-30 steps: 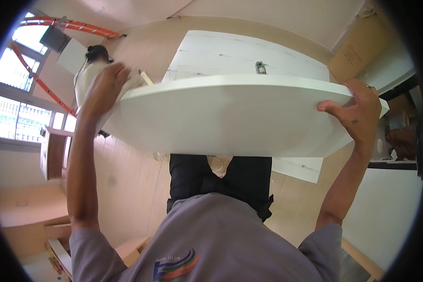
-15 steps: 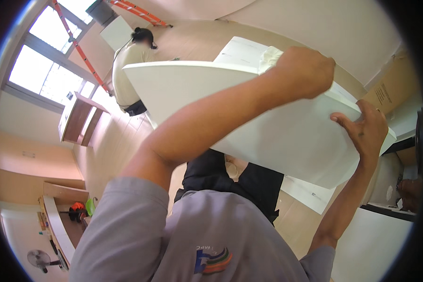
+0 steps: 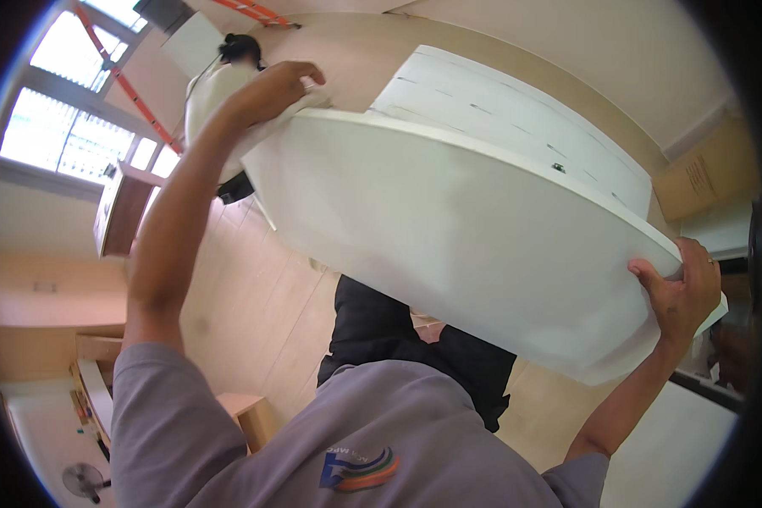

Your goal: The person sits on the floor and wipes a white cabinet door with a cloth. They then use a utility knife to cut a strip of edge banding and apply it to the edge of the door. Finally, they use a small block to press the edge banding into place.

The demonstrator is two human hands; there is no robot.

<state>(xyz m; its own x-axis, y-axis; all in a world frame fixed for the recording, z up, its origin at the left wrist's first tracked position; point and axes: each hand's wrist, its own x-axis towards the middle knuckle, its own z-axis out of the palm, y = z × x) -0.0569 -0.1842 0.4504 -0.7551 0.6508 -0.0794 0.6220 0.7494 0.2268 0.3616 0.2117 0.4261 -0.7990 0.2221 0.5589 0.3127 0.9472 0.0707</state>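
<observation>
A large white panel is held tilted in front of me, its long upper edge sloping down to the right. My right hand grips its right end, thumb on the near face and fingers behind the edge. At the upper left corner, my left hand presses a crumpled white cloth against the panel's edge, fingers curled over it. The far face of the panel is hidden from me.
Beyond the panel lies another white board with dark marks and a small green piece on it. A person is at the far left, near an orange ladder. A cardboard box stands at right; a wooden cabinet at left.
My left hand has slid left along the upper edge with the cloth, from near the right part to the left corner. The panel's right end and my right hand are slightly lower.
</observation>
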